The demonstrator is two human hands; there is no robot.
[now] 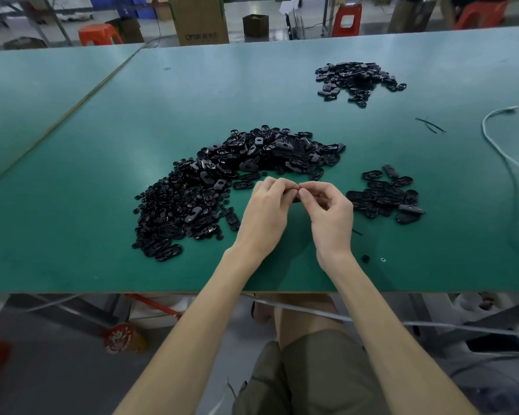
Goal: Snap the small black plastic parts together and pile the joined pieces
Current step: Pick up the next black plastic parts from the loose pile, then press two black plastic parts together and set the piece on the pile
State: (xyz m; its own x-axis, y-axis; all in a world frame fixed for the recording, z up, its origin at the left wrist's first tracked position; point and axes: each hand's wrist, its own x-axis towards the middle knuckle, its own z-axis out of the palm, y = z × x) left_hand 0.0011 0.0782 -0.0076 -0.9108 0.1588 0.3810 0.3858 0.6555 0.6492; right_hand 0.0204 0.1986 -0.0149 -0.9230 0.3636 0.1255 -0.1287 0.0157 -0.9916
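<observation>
A big curved heap of loose black plastic parts [222, 181] lies on the green table [102, 145], left of and behind my hands. My left hand [265, 211] and my right hand [327, 211] meet fingertip to fingertip above the table, both pinching one small black part [294, 199] that is mostly hidden by the fingers. A smaller pile of black oval pieces [384, 199] sits just right of my right hand. Another pile of black pieces [357, 79] lies far back on the right.
A white cable [510, 175] snakes along the table's right side. Thin black strips [430, 125] lie near it. A tiny black disc [365, 259] and a small ring [383, 259] sit by the front edge. Cardboard boxes [200, 20] and orange stools [98, 35] stand beyond the table.
</observation>
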